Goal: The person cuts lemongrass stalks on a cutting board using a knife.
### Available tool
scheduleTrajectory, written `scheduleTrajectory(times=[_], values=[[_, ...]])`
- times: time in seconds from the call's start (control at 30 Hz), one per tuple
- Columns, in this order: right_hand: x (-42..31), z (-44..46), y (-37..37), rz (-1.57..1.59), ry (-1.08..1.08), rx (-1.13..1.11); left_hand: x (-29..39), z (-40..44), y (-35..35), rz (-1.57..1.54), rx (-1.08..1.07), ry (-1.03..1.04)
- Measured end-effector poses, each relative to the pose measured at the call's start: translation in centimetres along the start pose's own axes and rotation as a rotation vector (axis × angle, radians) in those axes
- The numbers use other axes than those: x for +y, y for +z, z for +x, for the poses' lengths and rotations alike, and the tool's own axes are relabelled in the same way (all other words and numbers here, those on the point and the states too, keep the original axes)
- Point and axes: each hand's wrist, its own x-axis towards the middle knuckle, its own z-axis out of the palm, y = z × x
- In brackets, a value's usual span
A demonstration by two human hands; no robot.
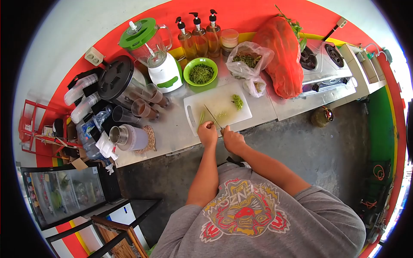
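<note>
My right hand (233, 141) is closed round the handle of a kitchen knife (211, 114), its blade slanting away over a white cutting board (193, 100). To the left of the blade, my left hand (208, 132) is closed, fingers curled, on some thin green stalks (202, 117) at the board's near edge. Small cut green bits (221, 114) lie just right of the knife. A heap of chopped greens (237, 102) sits farther right on the board. Behind it stands a green bowl (186, 71) filled with chopped greens.
Along the back are a blender (165, 75), several pump bottles (200, 42), a plastic bag of greens (247, 60) and a red bag (284, 60). A gas stove (327, 64) stands right. Cups (142, 109), a large lidded container (124, 81) and a steel-topped jug (133, 137) crowd the left.
</note>
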Motion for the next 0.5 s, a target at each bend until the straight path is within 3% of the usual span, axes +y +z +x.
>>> scheduleTrajectory(times=[0.07,0.5], values=[[-0.7,-0.1,-0.9,-0.127,-0.035,0.035,-0.3,0.1,0.1,-0.005,0.011,0.010],[-0.7,-0.2,0.2,-0.092,-0.045,0.051,-0.2,0.4,0.0,-0.010,-0.028,0.010]])
